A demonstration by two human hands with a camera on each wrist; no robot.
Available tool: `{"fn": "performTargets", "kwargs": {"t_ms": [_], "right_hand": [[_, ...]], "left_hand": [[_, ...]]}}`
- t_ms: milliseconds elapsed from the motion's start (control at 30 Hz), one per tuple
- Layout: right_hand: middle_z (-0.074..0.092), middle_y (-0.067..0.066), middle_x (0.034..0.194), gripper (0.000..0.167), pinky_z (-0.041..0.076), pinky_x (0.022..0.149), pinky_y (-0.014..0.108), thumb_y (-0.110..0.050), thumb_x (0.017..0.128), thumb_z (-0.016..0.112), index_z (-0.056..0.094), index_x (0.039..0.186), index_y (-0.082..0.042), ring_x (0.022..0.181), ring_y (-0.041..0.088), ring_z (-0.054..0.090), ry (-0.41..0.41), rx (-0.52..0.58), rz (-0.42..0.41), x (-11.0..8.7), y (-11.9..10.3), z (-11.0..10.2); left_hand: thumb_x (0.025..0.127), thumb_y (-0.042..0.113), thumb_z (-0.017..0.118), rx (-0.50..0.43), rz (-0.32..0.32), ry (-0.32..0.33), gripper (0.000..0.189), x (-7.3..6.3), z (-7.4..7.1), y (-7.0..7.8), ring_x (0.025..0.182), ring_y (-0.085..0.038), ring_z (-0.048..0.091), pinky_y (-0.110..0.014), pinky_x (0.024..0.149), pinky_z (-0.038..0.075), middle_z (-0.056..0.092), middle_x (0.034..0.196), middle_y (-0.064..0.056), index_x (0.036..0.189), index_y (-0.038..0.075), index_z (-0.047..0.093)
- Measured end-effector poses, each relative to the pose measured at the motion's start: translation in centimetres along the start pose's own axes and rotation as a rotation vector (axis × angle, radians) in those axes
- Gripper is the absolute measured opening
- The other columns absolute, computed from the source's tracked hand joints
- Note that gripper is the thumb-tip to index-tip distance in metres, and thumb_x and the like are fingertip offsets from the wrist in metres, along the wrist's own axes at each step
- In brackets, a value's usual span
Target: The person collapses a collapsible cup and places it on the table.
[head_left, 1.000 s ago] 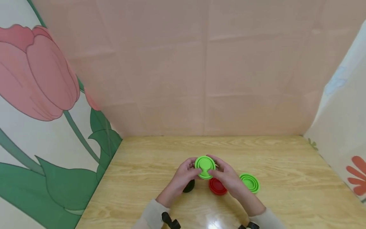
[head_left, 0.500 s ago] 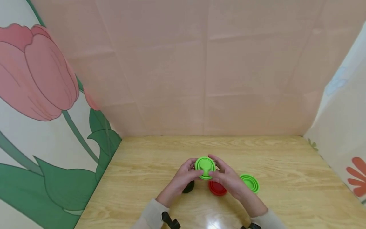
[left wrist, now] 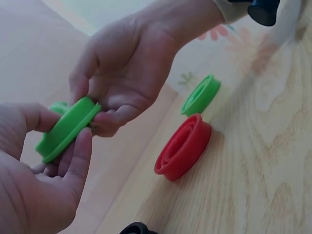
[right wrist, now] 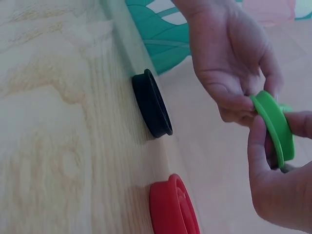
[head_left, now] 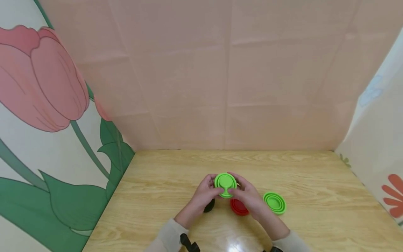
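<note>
A round green collapsible cup, folded nearly flat with ringed steps, is held above the table between both hands. My left hand pinches its left side, thumb on the face toward me and fingers behind. From the other side my right hand grips it the same way, the two thumbs close together low on the face. In the left wrist view the held cup is edge-on, a small bump rising from the thumb side. A red folded cup lies below the hands, partly hidden by the right one.
To the right of the right hand, another green folded cup lies on the wooden table. A black one sits at the left, half covered by the left hand in the head view. Patterned sheets stand around the table.
Both hands keep the green cup in nearly the same place. The thumbs shift slightly on its face; the things on the table stay put.
</note>
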State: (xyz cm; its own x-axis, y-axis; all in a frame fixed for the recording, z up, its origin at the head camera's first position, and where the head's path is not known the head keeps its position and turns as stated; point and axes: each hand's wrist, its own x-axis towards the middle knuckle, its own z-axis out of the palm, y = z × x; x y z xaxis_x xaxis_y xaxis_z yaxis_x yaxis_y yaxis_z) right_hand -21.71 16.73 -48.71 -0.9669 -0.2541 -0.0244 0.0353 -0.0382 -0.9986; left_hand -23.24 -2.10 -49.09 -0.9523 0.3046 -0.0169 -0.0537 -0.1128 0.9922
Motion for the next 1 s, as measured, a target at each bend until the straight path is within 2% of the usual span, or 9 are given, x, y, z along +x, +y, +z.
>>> {"fn": "performTargets", "kwargs": {"t_ms": [233,367,467,567,733,833,1000], "right_hand": [[0.055,0.019,0.136,0.065,0.054,0.085,0.025,0.004,0.085,0.064,0.049,0.147,-0.004,0.106,0.018,0.059,0.116,-0.019,-0.013,0.0,0.1,0.8],[0.055,0.019,0.139,0.066,0.053,0.085,0.025,0.005,0.082,0.063,0.05,0.146,-0.003,0.105,0.016,0.06,0.122,-0.025,-0.016,0.0,0.0,0.9],[0.056,0.019,0.135,0.066,0.054,0.083,0.025,0.005,0.083,0.063,0.049,0.147,-0.003,0.102,0.016,0.061,0.107,0.003,-0.007,0.0,0.0,0.7],[0.057,0.018,0.132,0.066,0.056,0.083,0.026,0.005,0.084,0.062,0.047,0.148,-0.002,0.101,0.016,0.062,0.079,0.034,-0.003,0.0,-0.2,0.5],[0.054,0.018,0.135,0.067,0.057,0.084,0.029,0.004,0.085,0.06,0.043,0.149,0.0,0.104,0.017,0.062,0.048,0.089,0.002,-0.1,-0.6,0.3],[0.054,0.016,0.134,0.066,0.057,0.085,0.03,0.004,0.087,0.058,0.039,0.15,0.002,0.104,0.017,0.063,0.004,0.119,0.005,-0.3,-0.7,0.1],[0.052,0.013,0.137,0.069,0.057,0.091,0.031,0.001,0.094,0.059,0.027,0.155,0.006,0.109,0.016,0.065,-0.122,0.163,0.001,-0.3,-0.7,-0.9]], "left_hand": [[0.079,-0.003,0.066,0.012,0.016,0.061,0.052,0.2,0.8,-0.4,0.091,-0.016,0.062,-0.046,0.077,0.059,0.065,0.111,-0.01,0.129,0.001,0.05],[0.077,-0.003,0.064,0.015,0.019,0.078,0.053,0.0,0.9,-0.4,0.089,-0.016,0.062,-0.05,0.078,0.059,0.064,0.109,-0.01,0.128,0.002,0.05],[0.078,-0.003,0.065,-0.012,0.023,0.061,0.053,-0.1,0.8,-0.4,0.092,-0.017,0.063,-0.048,0.079,0.06,0.064,0.113,-0.011,0.128,0.0,0.049],[0.08,-0.003,0.067,-0.043,0.025,0.03,0.052,-0.1,0.6,-0.2,0.095,-0.017,0.064,-0.041,0.079,0.061,0.064,0.116,-0.013,0.129,-0.001,0.048],[0.084,0.001,0.071,-0.081,0.002,-0.008,0.051,0.0,0.3,0.1,0.098,-0.017,0.064,-0.032,0.077,0.06,0.063,0.117,-0.011,0.131,-0.001,0.048],[0.086,0.003,0.072,-0.109,-0.017,-0.02,0.05,-0.1,0.2,0.3,0.097,-0.018,0.063,-0.032,0.078,0.06,0.063,0.116,-0.011,0.131,-0.001,0.049],[0.09,0.007,0.073,-0.134,-0.037,-0.043,0.05,-0.1,0.0,0.4,0.097,-0.018,0.063,-0.039,0.084,0.06,0.063,0.118,-0.012,0.133,-0.001,0.049]]}}
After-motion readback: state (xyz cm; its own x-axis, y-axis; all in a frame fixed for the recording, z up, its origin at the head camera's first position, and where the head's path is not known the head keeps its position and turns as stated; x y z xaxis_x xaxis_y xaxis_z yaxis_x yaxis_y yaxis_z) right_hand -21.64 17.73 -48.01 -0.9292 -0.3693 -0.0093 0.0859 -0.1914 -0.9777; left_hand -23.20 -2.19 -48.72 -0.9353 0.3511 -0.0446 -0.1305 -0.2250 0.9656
